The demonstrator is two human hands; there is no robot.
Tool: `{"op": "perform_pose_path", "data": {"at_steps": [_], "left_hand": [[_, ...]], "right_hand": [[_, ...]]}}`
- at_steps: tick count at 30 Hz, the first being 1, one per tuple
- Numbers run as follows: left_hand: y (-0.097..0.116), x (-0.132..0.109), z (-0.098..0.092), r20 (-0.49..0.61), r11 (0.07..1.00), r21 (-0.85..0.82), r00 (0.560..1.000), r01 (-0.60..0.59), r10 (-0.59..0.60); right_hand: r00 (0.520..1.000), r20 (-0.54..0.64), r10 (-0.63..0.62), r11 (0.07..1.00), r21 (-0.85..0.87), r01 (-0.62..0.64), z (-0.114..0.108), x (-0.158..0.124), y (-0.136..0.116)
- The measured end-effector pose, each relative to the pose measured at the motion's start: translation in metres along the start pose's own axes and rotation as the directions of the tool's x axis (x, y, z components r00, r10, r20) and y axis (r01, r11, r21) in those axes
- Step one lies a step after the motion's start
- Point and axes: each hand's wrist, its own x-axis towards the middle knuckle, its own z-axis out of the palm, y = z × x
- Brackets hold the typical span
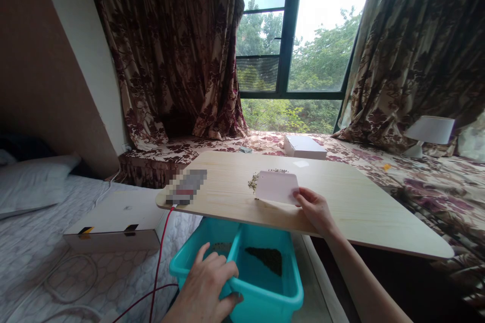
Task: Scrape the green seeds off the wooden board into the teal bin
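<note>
My right hand (313,208) pinches the near right corner of a thin white card (278,186), which is tilted over the wooden tabletop (227,181). Small dark grains (253,181) lie scattered along the card's left side and far edge. Below the table's front edge sits a turquoise two-compartment tub (273,295). My left hand (210,277) grips its near rim by the divider, thumb outside and fingers over the top. A pile of dark grains (271,258) fills a corner of the right compartment. A few pale grains (222,246) show in the left one, partly behind my fingers.
A blurred phone-like device (187,186) with a red cable (162,242) lies at the tabletop's left end. A white box (113,217) rests on the bed at left. Behind the table stand another white box (305,146) and a lamp (430,131).
</note>
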Motion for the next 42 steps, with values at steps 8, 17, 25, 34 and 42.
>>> {"op": "perform_pose_path", "data": {"at_steps": [8,17,25,34,42], "left_hand": [[-0.002,-0.001,-0.002,-0.031,1.000,-0.016,1.000,0.001,-0.001],[0.001,-0.002,-0.011,-0.048,0.999,-0.034,0.998,0.026,-0.028],[0.000,-0.002,-0.003,-0.043,1.000,-0.021,0.999,0.015,-0.016],[0.001,-0.004,0.001,-0.066,1.000,-0.010,0.998,0.002,-0.003],[-0.002,-0.004,0.005,-0.108,1.000,-0.021,0.994,-0.020,0.018]], "right_hand": [[0.999,0.031,-0.004,1.000,0.005,0.004,0.001,0.001,-0.001],[0.981,0.184,0.061,0.996,0.055,-0.072,-0.001,-0.024,-0.014],[0.989,-0.107,0.106,0.991,0.087,-0.097,-0.005,-0.017,-0.013],[0.997,-0.058,0.059,0.998,-0.001,-0.059,0.014,-0.006,-0.008],[0.988,-0.152,0.026,0.998,-0.056,-0.035,0.005,0.011,-0.001]]}}
